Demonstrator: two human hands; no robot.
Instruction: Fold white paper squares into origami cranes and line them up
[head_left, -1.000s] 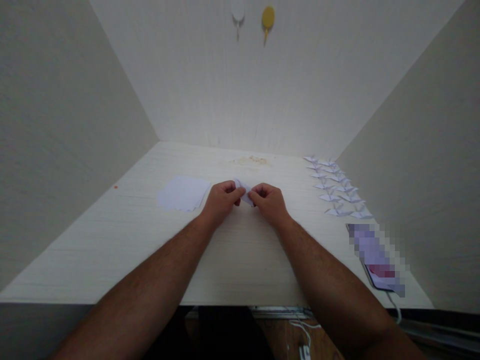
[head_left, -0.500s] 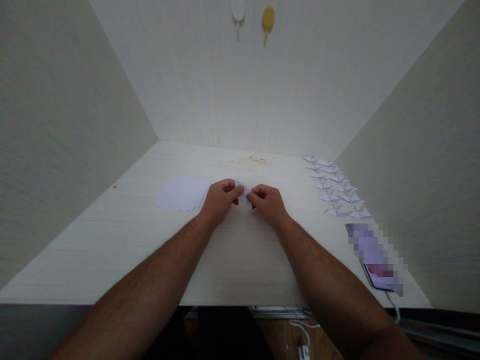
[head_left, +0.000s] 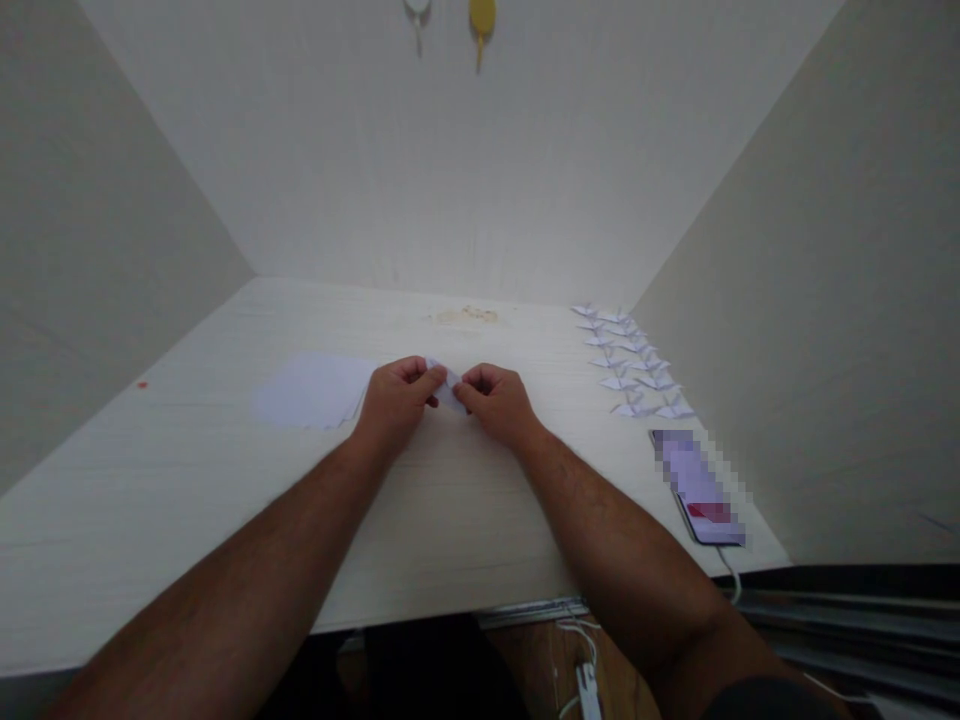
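Observation:
A small folded piece of white paper (head_left: 451, 384) is held between both hands above the middle of the table. My left hand (head_left: 401, 400) pinches its left side between thumb and fingers. On the right side, my right hand (head_left: 496, 402) grips it the same way, thumb on top. The fingers cover much of the paper, so its folds are only partly seen. Just left of my left hand lies a stack of white paper sheets (head_left: 311, 388). Several folded white paper cranes (head_left: 621, 383) stand in two rows toward the right.
A phone (head_left: 694, 485) with a blurred screen lies near the table's right edge, a white cable (head_left: 731, 575) running from it. Walls enclose the table (head_left: 450, 540) at back and sides. A yellow hook (head_left: 482, 18) hangs on the back wall. A power strip (head_left: 589, 690) is below.
The view has turned to the right, so everything appears shifted left. Both hands keep hold of the folded paper with nearly the same grip.

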